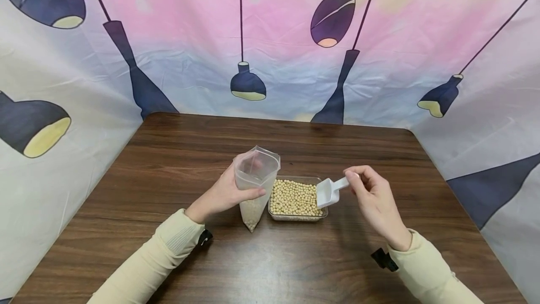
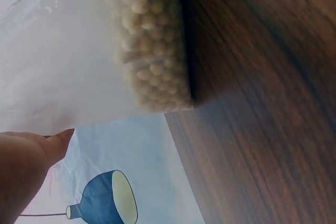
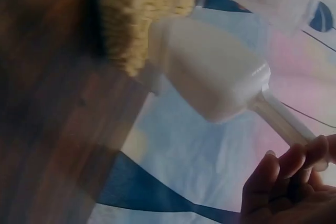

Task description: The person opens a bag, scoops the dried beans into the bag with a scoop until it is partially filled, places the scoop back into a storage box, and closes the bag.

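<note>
A clear plastic bag [image 1: 256, 179] stands upright on the table with its mouth spread, and soybeans [image 2: 152, 40] fill its bottom. My left hand [image 1: 229, 186] grips it around the upper part, thumb across the front. Just right of the bag sits a clear rectangular container [image 1: 295, 218] full of pale yellow soybeans [image 1: 295, 197]. A white scoop [image 1: 328, 193] is over the container's right end, its bowl tilted toward the beans. My right hand [image 1: 373, 196] pinches the scoop's handle [image 3: 286, 119] between thumb and fingers. In the head view no beans are seen in the scoop.
The dark wooden table [image 1: 270, 262] carries the bag and container near its middle. A printed cloth [image 1: 278, 22] with hanging-lamp pictures rises behind the table's back edge and along both sides. Black straps [image 1: 385, 259] circle the wrists.
</note>
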A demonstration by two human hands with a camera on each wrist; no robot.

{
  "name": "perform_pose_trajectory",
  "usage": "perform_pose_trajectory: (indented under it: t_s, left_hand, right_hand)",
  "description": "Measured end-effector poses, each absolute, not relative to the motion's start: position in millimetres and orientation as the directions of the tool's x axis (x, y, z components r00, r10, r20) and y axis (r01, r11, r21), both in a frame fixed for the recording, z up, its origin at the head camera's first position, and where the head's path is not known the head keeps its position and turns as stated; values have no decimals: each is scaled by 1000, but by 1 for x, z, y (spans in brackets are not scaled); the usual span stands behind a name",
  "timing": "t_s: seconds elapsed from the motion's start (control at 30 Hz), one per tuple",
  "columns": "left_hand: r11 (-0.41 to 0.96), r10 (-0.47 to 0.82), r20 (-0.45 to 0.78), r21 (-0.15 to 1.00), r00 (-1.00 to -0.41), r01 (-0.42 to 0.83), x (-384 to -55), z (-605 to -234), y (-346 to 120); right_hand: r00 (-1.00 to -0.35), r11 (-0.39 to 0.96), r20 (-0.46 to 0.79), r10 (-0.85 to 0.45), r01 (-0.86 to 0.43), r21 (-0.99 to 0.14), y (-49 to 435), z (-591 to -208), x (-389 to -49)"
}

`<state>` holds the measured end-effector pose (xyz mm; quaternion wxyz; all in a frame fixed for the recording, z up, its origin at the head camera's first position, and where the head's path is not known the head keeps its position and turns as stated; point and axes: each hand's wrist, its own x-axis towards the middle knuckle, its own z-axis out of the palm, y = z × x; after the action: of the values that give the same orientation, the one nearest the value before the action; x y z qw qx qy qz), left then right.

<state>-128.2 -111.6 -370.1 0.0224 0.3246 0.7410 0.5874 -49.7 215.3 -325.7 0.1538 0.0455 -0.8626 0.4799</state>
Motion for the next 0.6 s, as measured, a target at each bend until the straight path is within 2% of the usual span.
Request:
perform_pose_trajectory:
  t_s: [0.27, 0.6]
  left_hand:
    - [89, 502, 376, 873, -779, 479, -130, -371, -110]
    - [109, 497, 355, 879, -792, 463, -129, -370, -111]
  right_hand:
    - [-990, 497, 129, 54, -86, -863, 217, -345, -52]
    - [-988, 290, -101, 118, 132, -948, 220, -365, -60]
